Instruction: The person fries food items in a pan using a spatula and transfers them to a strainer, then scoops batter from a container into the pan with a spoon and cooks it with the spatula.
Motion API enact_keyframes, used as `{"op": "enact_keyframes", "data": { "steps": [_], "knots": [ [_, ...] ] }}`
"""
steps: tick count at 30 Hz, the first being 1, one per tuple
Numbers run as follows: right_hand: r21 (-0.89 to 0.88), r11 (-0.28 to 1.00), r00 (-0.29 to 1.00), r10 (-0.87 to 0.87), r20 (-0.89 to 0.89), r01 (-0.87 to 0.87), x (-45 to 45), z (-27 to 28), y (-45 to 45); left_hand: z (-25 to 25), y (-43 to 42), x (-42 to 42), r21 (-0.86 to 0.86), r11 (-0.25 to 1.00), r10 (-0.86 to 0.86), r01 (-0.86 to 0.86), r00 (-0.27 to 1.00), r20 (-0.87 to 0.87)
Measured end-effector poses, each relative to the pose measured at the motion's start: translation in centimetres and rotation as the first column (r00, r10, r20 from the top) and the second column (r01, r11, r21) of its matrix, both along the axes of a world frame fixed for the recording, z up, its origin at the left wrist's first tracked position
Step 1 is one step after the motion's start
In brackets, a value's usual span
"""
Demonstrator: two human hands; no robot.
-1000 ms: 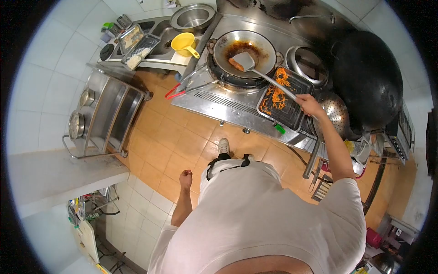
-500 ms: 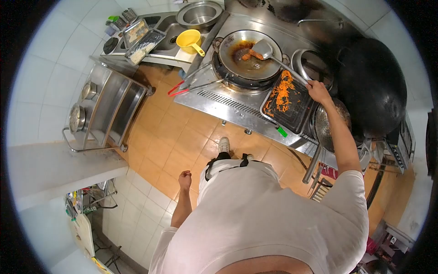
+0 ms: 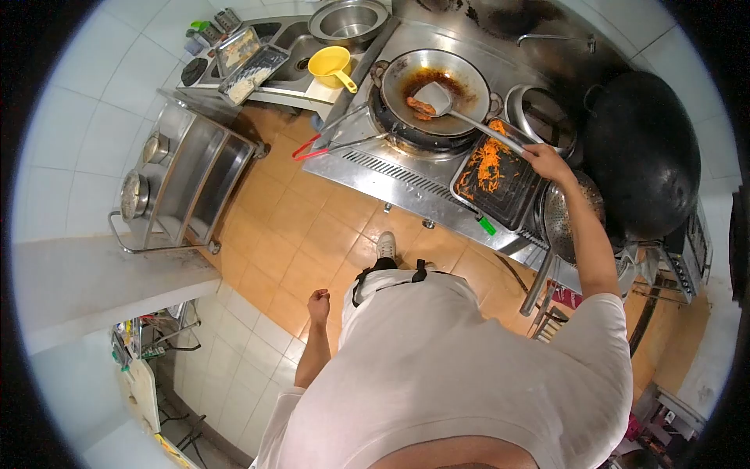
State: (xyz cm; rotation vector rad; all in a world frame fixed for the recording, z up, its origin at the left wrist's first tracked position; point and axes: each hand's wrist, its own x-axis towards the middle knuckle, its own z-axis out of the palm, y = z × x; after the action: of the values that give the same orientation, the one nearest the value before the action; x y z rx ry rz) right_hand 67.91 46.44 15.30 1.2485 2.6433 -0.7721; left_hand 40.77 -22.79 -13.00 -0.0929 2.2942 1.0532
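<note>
While right hand [image 3: 548, 162] holds spatula [image 3: 486, 130], blade [image 3: 437, 98] shifted left, food [image 3: 420, 108] seemingly touching

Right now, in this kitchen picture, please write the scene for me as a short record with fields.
Right hand: grips the long handle of a spatula
Spatula blade: inside the metal wok, at the brown food
Left hand: hangs low, fingers curled; no held thing can be seen
Wok place: on the stove
Right of wok: dark tray with orange shreds
Farther right: large black wok
Left of wok: yellow dipper near the sink
Unclear: what the brown food is
</note>
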Motion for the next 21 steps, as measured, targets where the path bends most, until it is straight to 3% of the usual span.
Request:
{"op": "enact_keyframes", "data": {
  "steps": [3, 6, 9, 13, 16, 19, 21],
  "knots": [
    [-0.200, 0.961, 0.976, -0.166, 0.138, 0.192, -0.4, 4.1, -1.9, 0.5, -0.1, 0.0, -0.021, 1.000, 0.003, -0.003, 1.000, 0.007],
    [-0.026, 1.000, 1.000, -0.014, 0.002, 0.015, 1.3, 1.4, -0.3, -0.8, -1.3, -0.3, -0.012, 1.000, -0.002, 0.002, 1.000, 0.022],
    [0.154, 0.984, 0.996, 0.087, 0.018, -0.089, 1.4, 1.6, 0.6, -0.9, -1.4, -0.5, -0.029, 1.000, -0.005, 0.005, 1.000, 0.010],
    [0.164, 0.985, 0.995, 0.044, 0.094, -0.059, 0.9, 5.5, -0.1, 2.1, 0.0, -0.4, -0.062, 0.998, -0.012, 0.011, 1.000, -0.011],
    [-0.095, 0.992, 0.988, -0.069, 0.141, 0.082, 0.8, 5.9, 0.5, 3.1, 0.4, -0.3, -0.029, 1.000, 0.007, -0.006, 1.000, 0.012],
    [-0.341, 0.930, 0.990, -0.123, 0.066, 0.139, 1.2, 3.0, 1.5, 3.1, 0.5, -0.1, -0.055, 0.999, -0.002, 0.002, 1.000, -0.003],
    [-0.403, 0.902, 0.987, -0.156, 0.033, 0.156, 0.9, 2.0, 1.3, 2.6, 0.4, -0.1, -0.047, 0.999, 0.006, -0.006, 1.000, 0.002]
  ]
}}
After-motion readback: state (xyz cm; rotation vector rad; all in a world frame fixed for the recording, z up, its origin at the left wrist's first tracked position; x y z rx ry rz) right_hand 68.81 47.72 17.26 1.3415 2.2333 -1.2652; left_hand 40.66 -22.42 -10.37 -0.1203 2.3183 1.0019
